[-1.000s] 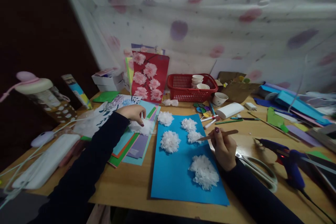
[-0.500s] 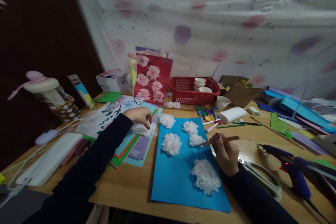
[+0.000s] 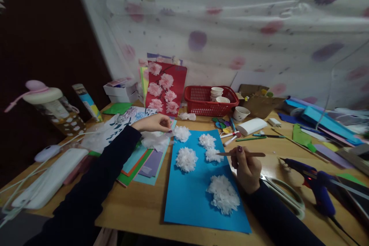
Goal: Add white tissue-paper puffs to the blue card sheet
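A blue sheet [image 3: 198,196] lies on the table with several white tissue flowers [image 3: 186,159] on it. In my right hand [image 3: 248,165] is a thin brown stick [image 3: 252,154], its pointed tip at the small flower [image 3: 213,155] near the sheet's right side. My left hand [image 3: 154,123] has its fingers pinched together over white tissue paper [image 3: 155,141], which lies on coloured sheets left of the blue one. Whether a piece of tissue is between those fingertips is too small to tell.
Behind the sheet stand a red basket [image 3: 201,102] with paper cups and a red card [image 3: 170,77] with pink flowers. Scissors [image 3: 285,194] and a glue gun [image 3: 311,182] with a red light lie at the right. A bottle [image 3: 57,109] stands at the left.
My left hand has lifted from the tissue and moved slightly right, and more of the tissue shows, raised and spread. The stick lies flatter in my right hand. The view has shifted slightly.
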Action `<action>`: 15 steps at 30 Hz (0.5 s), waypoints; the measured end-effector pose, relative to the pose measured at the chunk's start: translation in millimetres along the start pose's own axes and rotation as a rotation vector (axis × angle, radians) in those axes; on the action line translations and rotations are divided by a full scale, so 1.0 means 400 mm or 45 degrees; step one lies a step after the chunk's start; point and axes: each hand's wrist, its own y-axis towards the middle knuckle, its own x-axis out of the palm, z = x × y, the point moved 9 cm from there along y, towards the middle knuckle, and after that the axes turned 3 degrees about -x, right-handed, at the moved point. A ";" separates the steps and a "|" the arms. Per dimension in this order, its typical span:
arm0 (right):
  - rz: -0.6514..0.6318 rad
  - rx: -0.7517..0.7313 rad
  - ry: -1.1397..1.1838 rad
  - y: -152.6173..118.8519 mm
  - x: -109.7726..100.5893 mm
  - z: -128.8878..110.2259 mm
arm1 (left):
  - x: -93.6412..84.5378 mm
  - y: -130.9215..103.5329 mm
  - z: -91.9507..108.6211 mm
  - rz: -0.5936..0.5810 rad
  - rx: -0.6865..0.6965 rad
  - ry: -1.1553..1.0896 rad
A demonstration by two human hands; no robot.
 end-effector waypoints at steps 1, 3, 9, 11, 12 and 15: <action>0.008 0.034 0.066 0.002 0.000 0.002 | -0.011 0.001 0.002 0.067 0.007 -0.113; 0.030 0.109 0.227 0.004 0.001 0.004 | -0.021 0.001 0.005 0.160 0.010 -0.299; 0.074 0.268 0.540 0.008 0.009 -0.002 | 0.047 0.026 0.071 0.187 0.028 -0.841; 0.071 0.361 0.651 0.009 0.017 0.004 | 0.095 0.043 0.106 0.183 0.033 -0.939; 0.053 0.408 0.709 0.009 0.023 0.007 | 0.123 0.051 0.123 0.164 0.037 -1.012; 0.007 0.516 0.852 0.009 0.039 0.016 | 0.205 0.070 0.153 0.104 0.012 -1.273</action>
